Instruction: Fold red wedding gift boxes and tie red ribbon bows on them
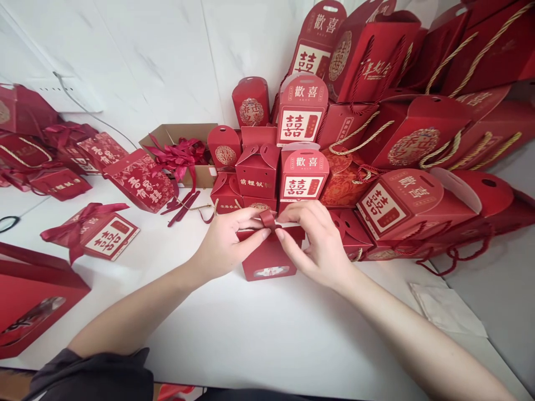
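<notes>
A small red gift box (267, 257) with an oval window low on its front stands upright on the white table. Over its top, a dark red ribbon (267, 218) rises in a loop between my hands. My left hand (228, 239) pinches the ribbon from the left, thumb and fingers closed at the loop's base. From the right, my right hand (315, 242) pinches at the same spot, its thumb tip close to the left thumb. The ribbon's ends are hidden behind my fingers.
Stacked red gift boxes (412, 133) crowd the back and right. A cardboard box (204, 175) of ribbons stands behind my left hand. Left lie a ribbon-tied box (111, 238) and a large red box (37, 295). A white tissue (447, 309) lies on the right.
</notes>
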The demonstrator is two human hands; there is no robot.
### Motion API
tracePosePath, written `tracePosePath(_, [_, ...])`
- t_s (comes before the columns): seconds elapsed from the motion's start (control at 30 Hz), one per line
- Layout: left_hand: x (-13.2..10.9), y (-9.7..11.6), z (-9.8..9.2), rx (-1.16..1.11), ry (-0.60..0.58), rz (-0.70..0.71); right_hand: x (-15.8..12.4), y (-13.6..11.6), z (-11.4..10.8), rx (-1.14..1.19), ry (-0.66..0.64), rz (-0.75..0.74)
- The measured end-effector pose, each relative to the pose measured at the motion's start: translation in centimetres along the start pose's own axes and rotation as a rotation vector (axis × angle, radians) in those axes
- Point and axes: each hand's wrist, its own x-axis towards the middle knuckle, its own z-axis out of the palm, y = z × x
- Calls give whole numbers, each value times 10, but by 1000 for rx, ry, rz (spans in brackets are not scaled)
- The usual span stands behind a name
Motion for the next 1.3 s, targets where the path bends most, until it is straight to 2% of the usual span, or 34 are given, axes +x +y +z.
tracePosePath(0.1, [-1,-1,1,34,-3,17,1,0,1,196,-39,166])
tracePosePath(0.27, [0,-1,2,132,-3,21,0,2,5,330,-77,350])
tracePosePath(0.4, [1,-1,-1,263,-55,71,-1,1,5,399,-80,442])
tracePosePath(0.53, [3,-7,-3,326,-47,176,0,1,5,446,-99,497])
tracePosePath(0.7, [6,-12,-4,400,-55,232,2,7,0,459,-185,491])
tracePosePath(0.87, [6,-13,-5,406,-55,222,4,14,-8,503,-300,367])
tracePosePath(0.97, [6,-13,-5,388,-59,213,4,15,-9,502,-322,313])
tracePosePath(1.3, [5,-15,-6,323,-82,189,5,13,-7,498,-331,279])
